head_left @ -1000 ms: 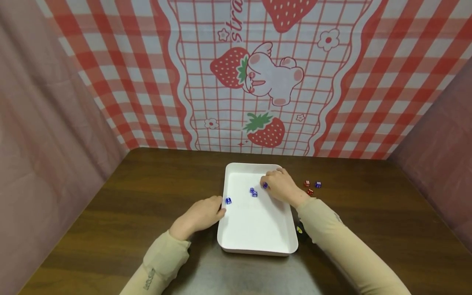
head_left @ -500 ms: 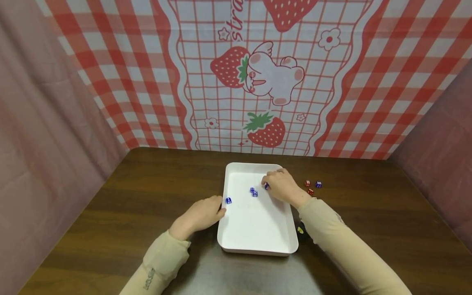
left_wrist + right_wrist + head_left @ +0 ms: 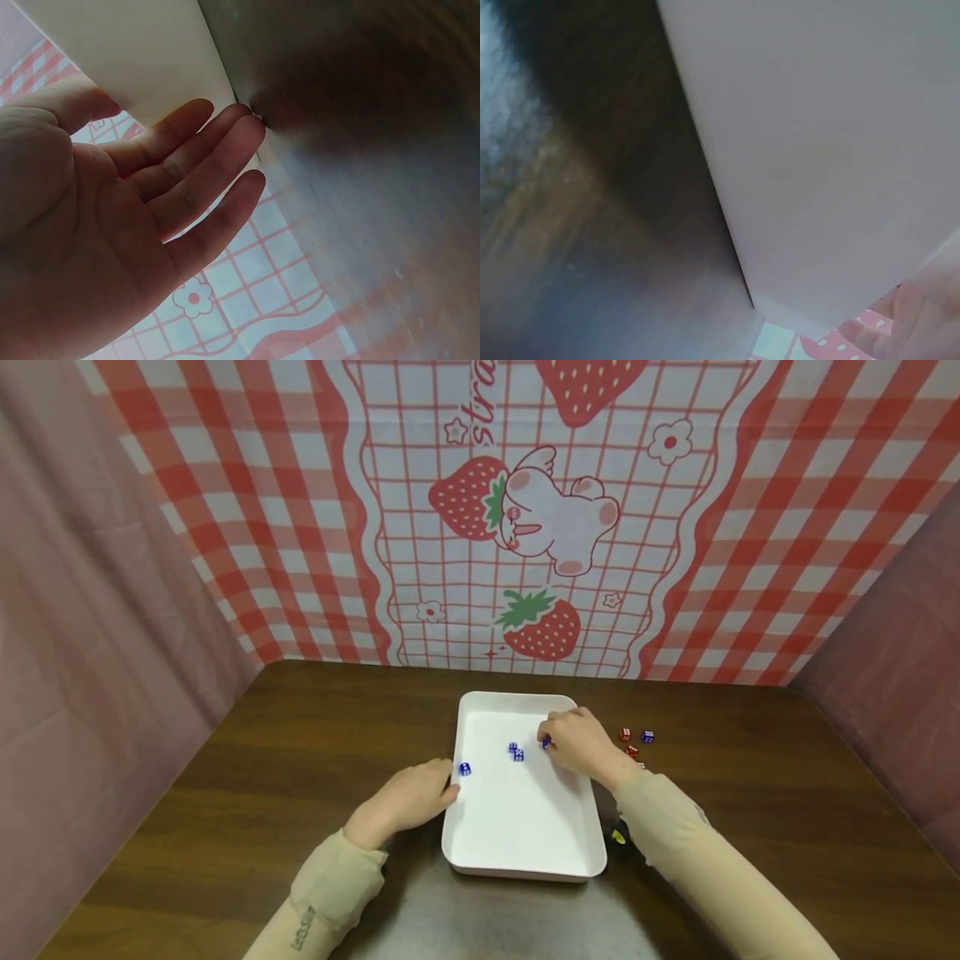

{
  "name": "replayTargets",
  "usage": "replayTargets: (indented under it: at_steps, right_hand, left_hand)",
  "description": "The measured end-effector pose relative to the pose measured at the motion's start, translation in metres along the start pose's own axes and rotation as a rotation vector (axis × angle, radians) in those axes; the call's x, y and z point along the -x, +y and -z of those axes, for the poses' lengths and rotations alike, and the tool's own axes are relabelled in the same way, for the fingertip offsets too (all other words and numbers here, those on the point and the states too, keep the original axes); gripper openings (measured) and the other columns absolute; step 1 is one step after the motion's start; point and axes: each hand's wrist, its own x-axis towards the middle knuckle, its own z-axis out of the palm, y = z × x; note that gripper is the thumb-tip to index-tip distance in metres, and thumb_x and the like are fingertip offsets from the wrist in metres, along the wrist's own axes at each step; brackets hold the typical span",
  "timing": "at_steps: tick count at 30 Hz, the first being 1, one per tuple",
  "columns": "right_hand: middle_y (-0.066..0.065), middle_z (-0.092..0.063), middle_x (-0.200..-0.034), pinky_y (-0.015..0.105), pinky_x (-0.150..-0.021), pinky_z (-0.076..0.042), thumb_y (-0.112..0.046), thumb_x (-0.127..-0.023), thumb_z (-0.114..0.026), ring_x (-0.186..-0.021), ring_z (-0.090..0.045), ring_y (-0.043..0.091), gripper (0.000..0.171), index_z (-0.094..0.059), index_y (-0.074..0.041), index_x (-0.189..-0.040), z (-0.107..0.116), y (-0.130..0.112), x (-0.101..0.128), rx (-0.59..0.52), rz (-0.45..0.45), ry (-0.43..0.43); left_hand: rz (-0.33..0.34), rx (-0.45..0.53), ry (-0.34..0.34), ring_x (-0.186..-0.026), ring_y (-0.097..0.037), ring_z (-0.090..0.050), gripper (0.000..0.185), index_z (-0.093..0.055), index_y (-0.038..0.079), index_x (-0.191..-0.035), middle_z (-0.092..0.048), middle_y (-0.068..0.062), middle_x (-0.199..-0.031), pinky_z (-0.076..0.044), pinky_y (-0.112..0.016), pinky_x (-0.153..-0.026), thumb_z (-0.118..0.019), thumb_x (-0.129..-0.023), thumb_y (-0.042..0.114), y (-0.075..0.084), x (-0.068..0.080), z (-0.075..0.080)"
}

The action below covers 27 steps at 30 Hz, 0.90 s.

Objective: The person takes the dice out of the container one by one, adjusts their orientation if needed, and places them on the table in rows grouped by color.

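A white tray [image 3: 525,827] lies on the wooden table with blue dice inside. Two blue dice [image 3: 516,752] sit close together toward its far half, and another blue die [image 3: 465,769] is by the left wall. My right hand [image 3: 579,743] reaches over the tray's right rim and pinches a blue die [image 3: 547,742] low over the tray floor; its underside is hidden. At the left rim rests my left hand [image 3: 405,793], its thumb over the edge. In the left wrist view, the relaxed fingers of that left hand [image 3: 135,202] lie along the outer tray wall [image 3: 150,60].
Right of the tray lie a blue die [image 3: 648,737], two red dice [image 3: 626,734] and a partly hidden small pale piece [image 3: 641,765]. A black object with a yellow mark [image 3: 620,835] sits by the right wall, partly under the sleeve. A strawberry-print cloth [image 3: 540,527] hangs behind.
My right hand has shifted slightly right and toward me with the blue die in its fingertips. The left hand, the tray and the other dice have stayed put.
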Motion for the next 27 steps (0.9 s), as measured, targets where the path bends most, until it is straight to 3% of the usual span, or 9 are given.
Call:
replayTargets:
  at_steps: [7,19,27]
  right_hand:
    - [0.002,-0.067,-0.087,0.049,-0.090,-0.038,-0.012,-0.079,-0.066,-0.084,-0.061,0.020,0.009,-0.067,-0.011,-0.088,0.003,0.001,0.003,-0.030,-0.008,0.011]
    - [0.000,-0.065,-0.081,0.048,-0.091,-0.038,-0.012,-0.076,-0.070,-0.075,-0.059,0.016,0.012,-0.062,-0.012,-0.085,0.010,0.005,0.015,-0.022,0.008,0.072]
    - [0.001,-0.066,-0.083,0.047,-0.089,-0.039,-0.010,-0.077,-0.069,-0.081,-0.062,0.019,0.012,-0.062,-0.012,-0.086,0.012,0.011,0.023,-0.028,0.003,0.106]
  left_hand:
    - [-0.005,0.013,-0.005,-0.069,-0.020,-0.052,0.018,-0.052,0.006,-0.083,-0.053,-0.006,-0.077,-0.042,-0.038,-0.063,-0.051,-0.091,0.022,0.001,0.000,0.002]
    - [-0.007,0.011,-0.002,-0.074,-0.023,-0.055,0.018,-0.053,0.005,-0.085,-0.055,-0.008,-0.081,-0.044,-0.040,-0.066,-0.051,-0.091,0.021,0.002,0.001,0.002]
    - [0.002,0.013,-0.004,-0.076,-0.025,-0.056,0.018,-0.053,0.004,-0.085,-0.056,-0.009,-0.082,-0.044,-0.040,-0.067,-0.051,-0.091,0.021,0.004,0.002,0.003]
